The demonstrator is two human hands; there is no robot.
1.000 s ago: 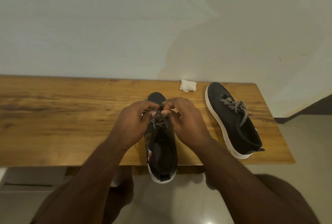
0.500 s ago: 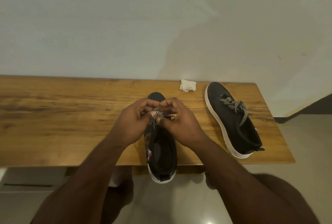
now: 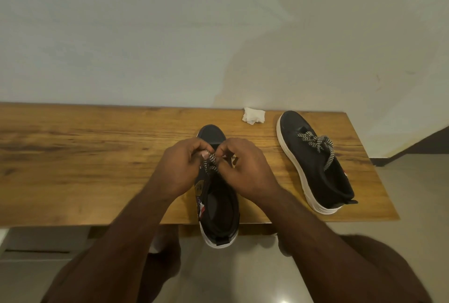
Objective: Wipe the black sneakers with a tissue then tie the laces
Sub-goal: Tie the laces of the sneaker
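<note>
At the near edge of the wooden table (image 3: 73, 157), right of its middle, one black sneaker (image 3: 218, 210) stands with its heel hanging past the edge and its toe pointing at the wall; the left hand (image 3: 181, 169) and right hand (image 3: 245, 169) meet over its front, each with fingers curled in and pinching the speckled laces (image 3: 209, 164); toward the right edge the second sneaker (image 3: 313, 164) lies apart, its laces (image 3: 318, 143) knotted; a crumpled white tissue (image 3: 253, 115) sits at the far edge, between the two toes.
</note>
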